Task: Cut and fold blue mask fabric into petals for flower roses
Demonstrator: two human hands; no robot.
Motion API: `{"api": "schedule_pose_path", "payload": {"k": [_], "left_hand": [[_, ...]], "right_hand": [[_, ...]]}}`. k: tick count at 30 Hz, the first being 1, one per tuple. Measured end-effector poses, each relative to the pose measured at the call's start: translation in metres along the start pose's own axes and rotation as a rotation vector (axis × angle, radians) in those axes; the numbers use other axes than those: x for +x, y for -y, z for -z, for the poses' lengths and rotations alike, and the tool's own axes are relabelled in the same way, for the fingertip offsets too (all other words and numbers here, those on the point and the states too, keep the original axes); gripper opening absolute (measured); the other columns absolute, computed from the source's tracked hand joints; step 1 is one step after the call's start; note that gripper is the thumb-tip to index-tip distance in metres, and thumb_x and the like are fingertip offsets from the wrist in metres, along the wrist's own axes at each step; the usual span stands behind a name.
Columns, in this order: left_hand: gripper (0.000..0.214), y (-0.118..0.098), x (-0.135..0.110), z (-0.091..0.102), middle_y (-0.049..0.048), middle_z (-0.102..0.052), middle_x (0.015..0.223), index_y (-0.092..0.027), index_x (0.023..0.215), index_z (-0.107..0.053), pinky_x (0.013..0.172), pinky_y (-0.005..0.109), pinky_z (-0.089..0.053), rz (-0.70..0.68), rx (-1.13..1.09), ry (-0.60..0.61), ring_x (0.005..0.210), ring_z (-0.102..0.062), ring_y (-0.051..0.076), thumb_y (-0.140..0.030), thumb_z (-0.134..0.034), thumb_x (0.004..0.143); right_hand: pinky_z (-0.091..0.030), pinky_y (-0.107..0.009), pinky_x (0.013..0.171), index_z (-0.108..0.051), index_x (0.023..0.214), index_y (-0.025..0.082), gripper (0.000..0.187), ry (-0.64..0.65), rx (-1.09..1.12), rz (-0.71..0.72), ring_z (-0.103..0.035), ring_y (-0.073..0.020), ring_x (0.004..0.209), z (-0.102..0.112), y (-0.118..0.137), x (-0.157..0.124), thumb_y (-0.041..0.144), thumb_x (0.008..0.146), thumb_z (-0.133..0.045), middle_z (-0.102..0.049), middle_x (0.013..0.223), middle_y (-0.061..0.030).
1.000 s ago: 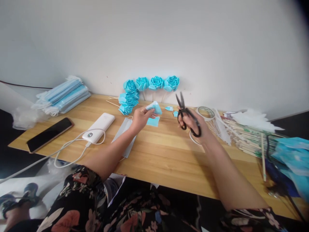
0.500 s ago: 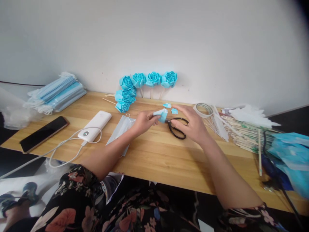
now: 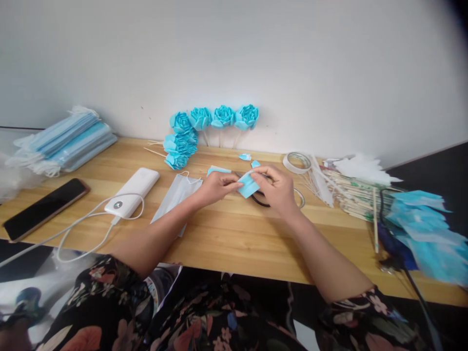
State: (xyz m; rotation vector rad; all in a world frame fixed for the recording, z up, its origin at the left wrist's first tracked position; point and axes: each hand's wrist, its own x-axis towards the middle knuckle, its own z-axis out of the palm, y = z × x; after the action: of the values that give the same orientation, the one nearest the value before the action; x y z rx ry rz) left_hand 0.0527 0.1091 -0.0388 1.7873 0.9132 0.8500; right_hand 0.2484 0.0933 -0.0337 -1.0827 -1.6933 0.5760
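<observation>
Over the middle of the table, I hold a small light-blue piece of mask fabric (image 3: 249,185) by its edges. My left hand (image 3: 218,189) pinches its left side between thumb and fingers. On the right side, my right hand (image 3: 275,187) grips it with thumb and fingertips. Partly hidden beneath are scissors with black handles (image 3: 260,199). Another blue-and-white piece (image 3: 218,170) lies behind my left hand. Small blue scraps (image 3: 244,157) rest beyond my hands. A white face mask (image 3: 174,195) lies flat beside my left forearm.
Blue fabric roses on sticks (image 3: 224,116) stand or lie along the wall. Stacked masks (image 3: 69,141), a phone (image 3: 46,208) and a cabled power bank (image 3: 133,192) occupy the left. A tape roll (image 3: 297,163), wooden sticks (image 3: 351,195), blue petals (image 3: 426,229) and a dark-blue corded tool (image 3: 397,248) are right.
My right hand has moved from beside the scissors onto the fabric piece. That piece, earlier folded in my left hand, now shows a flatter blue face. The view has shifted slightly.
</observation>
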Motion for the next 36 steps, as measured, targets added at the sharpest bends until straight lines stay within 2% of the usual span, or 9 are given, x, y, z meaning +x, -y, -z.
{"api": "schedule_pose_path", "payload": {"k": [4, 9, 13, 19, 21, 24, 27, 33, 36], "left_hand": [[0.024, 0.002, 0.002, 0.003, -0.0034, -0.053, 0.049, -0.016, 0.069, -0.073, 0.043, 0.021, -0.025, 0.051, -0.045, -0.020, 0.040, -0.038, 0.007, -0.035, -0.067, 0.083], [0.023, 0.005, 0.003, 0.002, -0.0027, -0.054, 0.048, -0.017, 0.067, -0.074, 0.043, 0.020, -0.024, 0.036, -0.028, -0.014, 0.043, -0.037, 0.006, -0.034, -0.068, 0.082], [0.024, 0.006, 0.003, 0.001, 0.0001, -0.063, 0.058, -0.016, 0.068, -0.074, 0.045, 0.019, -0.026, 0.046, -0.036, -0.003, 0.045, -0.040, 0.006, -0.034, -0.069, 0.081], [0.015, 0.006, 0.004, 0.002, 0.0007, -0.066, 0.060, -0.016, 0.073, -0.077, 0.051, 0.019, -0.034, 0.019, -0.015, 0.011, 0.051, -0.048, 0.008, -0.028, -0.071, 0.079], [0.011, 0.004, 0.004, 0.004, 0.0031, -0.072, 0.072, -0.018, 0.081, -0.079, 0.057, 0.019, -0.040, -0.023, -0.054, -0.036, 0.061, -0.057, 0.011, -0.026, -0.075, 0.075], [0.025, -0.001, 0.004, 0.007, 0.0069, -0.077, 0.092, -0.019, 0.096, -0.081, 0.060, 0.019, -0.045, -0.032, -0.137, -0.106, 0.068, -0.062, 0.013, -0.026, -0.080, 0.072], [0.026, -0.005, 0.002, 0.005, 0.0042, -0.076, 0.078, -0.018, 0.097, -0.080, 0.049, 0.018, -0.039, 0.033, -0.197, -0.090, 0.053, -0.055, 0.009, -0.024, -0.080, 0.072], [0.009, -0.004, 0.001, -0.006, -0.0026, -0.061, 0.048, -0.015, 0.078, -0.078, 0.041, 0.017, -0.036, 0.144, -0.192, -0.045, 0.038, -0.048, 0.006, -0.017, -0.069, 0.080], [0.013, -0.002, 0.001, -0.006, -0.0019, -0.059, 0.044, -0.014, 0.076, -0.076, 0.039, 0.017, -0.036, 0.187, -0.199, -0.080, 0.035, -0.047, 0.007, -0.017, -0.066, 0.083]], "right_hand": [[-0.048, -0.031, 0.067, -0.073, 0.085, 0.022, 0.017, -0.060, 0.144, -0.149, -0.061, -0.0173, 0.069, 0.002, -0.010, 0.004, 0.038, 0.085, -0.067, -0.071, 0.078, -0.0012], [-0.047, -0.029, 0.064, -0.072, 0.081, 0.021, 0.018, -0.077, 0.185, -0.189, -0.059, -0.0159, 0.065, 0.000, -0.016, 0.005, 0.039, 0.082, -0.070, -0.068, 0.072, -0.0001], [-0.048, -0.030, 0.064, -0.072, 0.080, 0.020, 0.019, -0.081, 0.169, -0.171, -0.059, -0.0162, 0.066, 0.000, -0.015, 0.004, 0.039, 0.082, -0.071, -0.068, 0.072, -0.0005], [-0.048, -0.031, 0.068, -0.072, 0.080, 0.021, 0.017, -0.066, 0.131, -0.126, -0.061, -0.0175, 0.070, 0.001, -0.013, 0.004, 0.037, 0.084, -0.069, -0.071, 0.077, -0.0014], [-0.048, -0.033, 0.071, -0.072, 0.080, 0.023, 0.015, -0.044, 0.063, -0.078, -0.062, -0.0186, 0.073, 0.001, -0.011, 0.002, 0.037, 0.085, -0.068, -0.071, 0.079, -0.0017], [-0.048, -0.036, 0.077, -0.073, 0.078, 0.025, 0.016, 0.008, -0.058, 0.021, -0.063, -0.0209, 0.078, -0.002, -0.007, 0.000, 0.036, 0.087, -0.066, -0.071, 0.080, -0.0026], [-0.047, -0.040, 0.080, -0.073, 0.078, 0.027, 0.017, 0.064, -0.121, 0.099, -0.063, -0.0228, 0.080, -0.005, -0.006, -0.001, 0.037, 0.089, -0.065, -0.072, 0.080, -0.0036], [-0.047, -0.042, 0.084, -0.073, 0.080, 0.027, 0.016, 0.112, -0.166, 0.166, -0.062, -0.0232, 0.080, -0.011, -0.009, -0.004, 0.036, 0.091, -0.064, -0.070, 0.079, -0.0042], [-0.048, -0.039, 0.086, -0.071, 0.105, 0.027, 0.019, 0.116, -0.066, 0.063, -0.062, -0.0210, 0.085, -0.011, -0.010, -0.006, 0.036, 0.090, -0.065, -0.069, 0.089, -0.0032]]}}
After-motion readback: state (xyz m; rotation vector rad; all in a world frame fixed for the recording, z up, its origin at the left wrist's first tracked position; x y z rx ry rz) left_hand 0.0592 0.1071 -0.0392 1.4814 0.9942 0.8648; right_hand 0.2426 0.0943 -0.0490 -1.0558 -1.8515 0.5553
